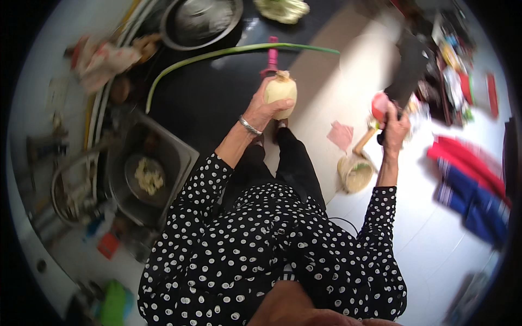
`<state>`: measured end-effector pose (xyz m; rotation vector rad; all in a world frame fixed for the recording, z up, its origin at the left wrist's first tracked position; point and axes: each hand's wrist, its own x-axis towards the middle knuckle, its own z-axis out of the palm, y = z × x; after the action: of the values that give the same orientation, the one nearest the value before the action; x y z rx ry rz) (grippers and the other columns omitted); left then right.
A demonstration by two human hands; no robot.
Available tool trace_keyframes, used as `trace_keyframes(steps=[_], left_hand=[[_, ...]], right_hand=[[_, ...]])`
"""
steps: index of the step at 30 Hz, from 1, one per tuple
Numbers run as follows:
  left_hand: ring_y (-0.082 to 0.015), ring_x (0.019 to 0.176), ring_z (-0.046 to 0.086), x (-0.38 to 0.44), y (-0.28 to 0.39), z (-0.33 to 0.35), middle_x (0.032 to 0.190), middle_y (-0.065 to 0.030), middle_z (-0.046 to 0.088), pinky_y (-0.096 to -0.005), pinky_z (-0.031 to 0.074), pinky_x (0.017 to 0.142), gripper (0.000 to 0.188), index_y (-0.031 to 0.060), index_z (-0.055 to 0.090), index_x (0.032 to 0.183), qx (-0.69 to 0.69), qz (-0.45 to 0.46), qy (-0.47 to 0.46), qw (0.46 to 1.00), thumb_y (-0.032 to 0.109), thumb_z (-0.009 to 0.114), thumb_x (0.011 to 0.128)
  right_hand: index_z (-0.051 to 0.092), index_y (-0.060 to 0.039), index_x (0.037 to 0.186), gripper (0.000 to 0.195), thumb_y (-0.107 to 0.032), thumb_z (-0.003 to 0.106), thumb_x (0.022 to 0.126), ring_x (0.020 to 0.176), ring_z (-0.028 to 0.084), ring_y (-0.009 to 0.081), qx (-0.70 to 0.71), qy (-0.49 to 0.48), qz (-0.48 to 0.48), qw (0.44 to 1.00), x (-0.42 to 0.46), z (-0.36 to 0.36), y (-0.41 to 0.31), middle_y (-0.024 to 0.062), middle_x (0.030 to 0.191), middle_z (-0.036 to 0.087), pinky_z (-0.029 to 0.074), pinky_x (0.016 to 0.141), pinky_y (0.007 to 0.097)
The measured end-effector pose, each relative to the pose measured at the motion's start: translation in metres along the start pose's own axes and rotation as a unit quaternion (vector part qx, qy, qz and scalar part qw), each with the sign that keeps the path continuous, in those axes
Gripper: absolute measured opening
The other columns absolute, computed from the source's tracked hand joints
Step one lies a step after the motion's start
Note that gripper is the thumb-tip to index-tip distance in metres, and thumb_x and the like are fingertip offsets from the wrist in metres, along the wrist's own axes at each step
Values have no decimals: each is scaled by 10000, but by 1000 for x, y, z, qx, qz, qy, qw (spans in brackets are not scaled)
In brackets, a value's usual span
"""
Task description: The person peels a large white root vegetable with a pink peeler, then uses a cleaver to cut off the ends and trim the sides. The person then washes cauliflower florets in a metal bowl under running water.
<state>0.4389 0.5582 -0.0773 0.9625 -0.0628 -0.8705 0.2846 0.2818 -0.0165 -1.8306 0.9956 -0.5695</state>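
Note:
My left hand (263, 108) is closed around a pale, rounded vegetable (281, 95), perhaps a peeled root, with a brownish stub on top. Raised out to the right, my right hand (394, 128) grips a dark-bladed cleaver (408, 67) by its black handle, its blade pointing up and away. Just beyond the vegetable, a pink-handled tool (273, 57) lies on the black countertop (195, 93); its working end is partly hidden. A long green onion stalk (204, 58) curves across the counter and passes by the pink handle.
To the left is a steel sink (179, 163), where a bowl (132, 185) holds pale cauliflower-like pieces (149, 177). A metal pan (165, 26) and a leafy vegetable head (283, 10) sit at the far side. A small basket (355, 175), pink cloth (340, 135) and blue-and-red fabric (469, 191) are at right.

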Motion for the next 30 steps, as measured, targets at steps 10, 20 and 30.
trace_keyframes(steps=[10, 20, 30], left_hand=[[-199, 949, 586, -9, -109, 92, 1041, -116, 582, -320, 498, 808, 722, 22, 469, 1173, 429, -36, -136, 892, 288, 814, 597], [-263, 875, 593, -48, -310, 223, 982, -161, 586, -379, 480, 775, 708, -41, 482, 1135, 565, 110, -246, 780, 291, 813, 605], [-260, 1001, 551, -69, -431, 328, 1128, -119, 526, -377, 442, 859, 607, 26, 511, 1165, 570, 164, -442, 673, 280, 775, 681]], right_hand=[[603, -56, 1017, 247, -13, 636, 776, 645, 657, 196, -162, -38, -151, 974, -160, -61, 26, 101, 813, 652, 506, 575, 290], [533, -67, 993, 423, -56, 736, 622, 647, 618, 238, -238, -25, -145, 960, -209, -220, 171, 62, 778, 591, 487, 530, 331], [535, -56, 988, 393, -71, 728, 646, 669, 621, 270, -218, 8, -55, 974, -245, -349, 278, 76, 781, 595, 500, 558, 351]])
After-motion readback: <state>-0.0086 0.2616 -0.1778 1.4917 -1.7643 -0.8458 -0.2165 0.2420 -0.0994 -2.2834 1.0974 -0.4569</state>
